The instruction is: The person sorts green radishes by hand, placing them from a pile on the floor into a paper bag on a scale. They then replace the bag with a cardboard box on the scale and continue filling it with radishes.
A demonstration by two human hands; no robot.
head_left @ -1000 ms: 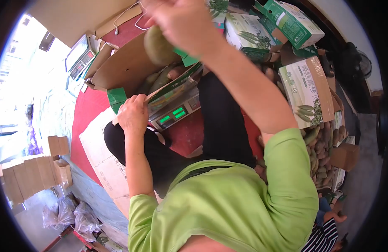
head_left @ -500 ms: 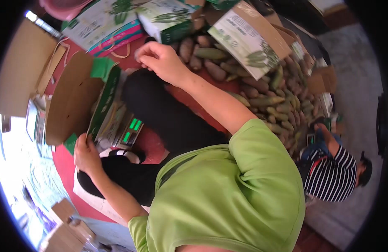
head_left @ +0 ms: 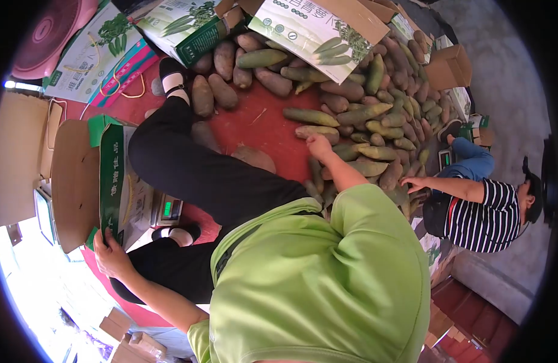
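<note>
My left hand (head_left: 111, 253) pinches the near corner of an open cardboard box (head_left: 111, 175) with a green printed flap, which stands on a scale (head_left: 167, 210) with a lit green display. Out to the right, my right hand (head_left: 319, 147) has its fingers curled against a green radish (head_left: 316, 132) at the pile's near edge. The fingertips are partly hidden, and the radish still lies among the others. Another long green radish (head_left: 310, 117) rests just beyond it.
A large radish pile (head_left: 406, 109) spreads to the right, with printed cartons (head_left: 315, 36) on and behind it. A co-worker in a striped shirt (head_left: 481, 215) reaches into the pile's right side. My black-trousered leg (head_left: 212, 163) crosses the red floor (head_left: 261, 115) between box and pile.
My right hand has moved from above my knee rightward to the pile. The left hand stays on the box. My view has shifted, and the co-worker's arm now reaches toward the radishes.
</note>
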